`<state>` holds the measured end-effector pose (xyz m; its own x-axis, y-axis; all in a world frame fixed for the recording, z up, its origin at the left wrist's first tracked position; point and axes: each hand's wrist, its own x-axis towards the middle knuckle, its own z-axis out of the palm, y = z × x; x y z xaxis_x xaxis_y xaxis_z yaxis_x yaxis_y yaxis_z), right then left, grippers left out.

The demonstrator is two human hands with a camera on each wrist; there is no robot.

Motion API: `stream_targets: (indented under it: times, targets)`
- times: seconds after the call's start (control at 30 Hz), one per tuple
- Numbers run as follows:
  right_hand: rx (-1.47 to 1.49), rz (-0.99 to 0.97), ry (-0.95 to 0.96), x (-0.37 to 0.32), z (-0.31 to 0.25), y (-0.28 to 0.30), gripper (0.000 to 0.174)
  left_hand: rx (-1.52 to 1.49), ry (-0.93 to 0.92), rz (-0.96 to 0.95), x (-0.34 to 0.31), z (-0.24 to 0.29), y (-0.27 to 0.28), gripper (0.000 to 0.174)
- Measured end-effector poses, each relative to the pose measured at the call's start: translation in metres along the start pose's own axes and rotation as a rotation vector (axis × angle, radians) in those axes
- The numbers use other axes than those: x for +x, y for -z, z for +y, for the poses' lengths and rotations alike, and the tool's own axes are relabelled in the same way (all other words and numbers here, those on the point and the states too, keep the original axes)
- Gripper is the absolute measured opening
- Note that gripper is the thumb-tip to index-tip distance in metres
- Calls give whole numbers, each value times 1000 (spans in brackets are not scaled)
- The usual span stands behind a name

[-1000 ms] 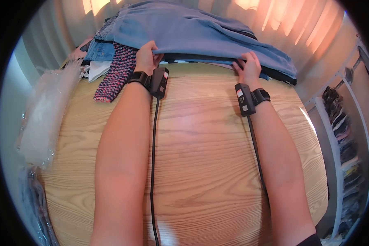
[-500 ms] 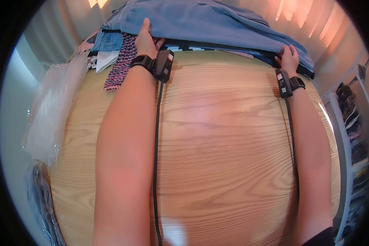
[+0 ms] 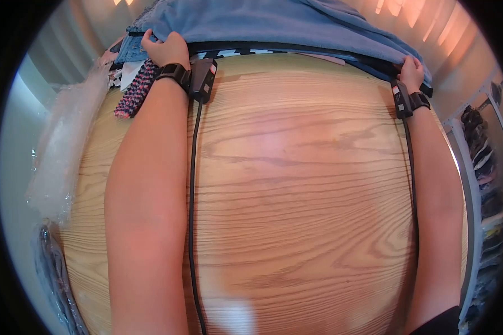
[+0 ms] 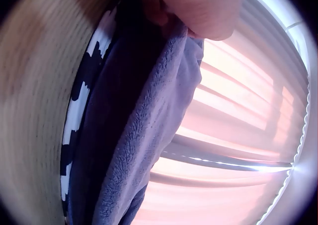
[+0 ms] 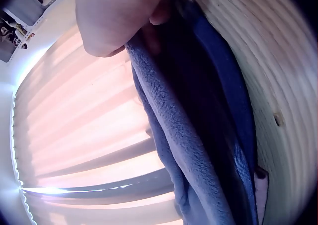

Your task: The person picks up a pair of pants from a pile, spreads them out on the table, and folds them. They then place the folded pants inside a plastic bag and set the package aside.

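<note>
A blue fleecy garment point(image 3: 274, 28) lies over a pile of clothes at the table's far side. My left hand point(image 3: 170, 51) grips its near edge at the left, beside a knitted pink-and-navy piece point(image 3: 134, 92). At the right end, my right hand point(image 3: 412, 73) pinches the same edge. In the left wrist view the left hand point(image 4: 198, 9) holds the fleece edge point(image 4: 144, 115) raised over dark cloth. The right wrist view shows the right hand point(image 5: 119, 16) with the fleece edge point(image 5: 174, 115) between thumb and fingers.
Clear plastic bags point(image 3: 67, 145) lie along the left edge of the wooden table point(image 3: 296, 201), with a bagged grey item point(image 3: 56, 268) nearer. Denim point(image 3: 131, 49) and striped black-and-white cloth point(image 3: 229, 53) show in the pile. A rack point(image 3: 472, 206) stands right, curtains point(image 3: 430, 28) behind.
My left hand has moved left along the garment's edge, and my right hand has moved far to the right. The blue garment's near edge now lies wider between them.
</note>
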<state>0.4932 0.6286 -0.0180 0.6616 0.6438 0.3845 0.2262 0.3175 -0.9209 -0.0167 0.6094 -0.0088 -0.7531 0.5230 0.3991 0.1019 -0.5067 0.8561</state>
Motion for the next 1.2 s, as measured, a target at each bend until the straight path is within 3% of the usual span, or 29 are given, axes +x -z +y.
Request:
stream_targets:
  times: [0.03,0.1,0.2,0.23,0.3,0.4,0.5,0.57,0.6,0.63,0.67,0.73,0.93,1.07,1.2]
  targets:
    - [-2,-2,-2,2,2,1,61,3,2,0,2,-4,1,53]
    - [-62,63,28,8,5,1,65,199,-205,10,13,-14,2,46]
    - [-5,27,18,16,11,1,69,224,-277,-42,36,-36,4,40]
    - [-69,-76,-1,11,6,7,70,-166,77,-92,29,-31,0,41]
    - [-127,-36,12,4,2,5,68,113,-82,9,27,-28,-2,45]
    - [-262,27,28,31,27,3,64,336,-163,33,14,-12,0,50]
    - [-295,115,110,37,35,0,59,337,-159,9,8,-6,2,52]
    - [-309,144,104,-2,3,7,58,377,-192,-19,5,-1,11,52]
    - [-323,176,97,-21,-12,13,57,415,-227,-50,3,-1,15,52]
    - [-318,194,116,-27,-15,16,56,490,-394,-27,3,0,21,52]
    - [-304,195,116,-33,-18,20,56,490,-408,-22,2,2,25,52]
    - [-313,190,79,-44,-23,29,56,302,-90,-163,-34,36,37,52]
    - [-150,61,125,-70,-18,75,57,147,23,-171,-98,88,82,52]
    - [-67,-46,-42,-103,-32,129,58,39,72,-121,-140,131,117,54]
    - [-47,-94,-90,-155,-62,175,59,-43,274,-93,-178,165,165,54]
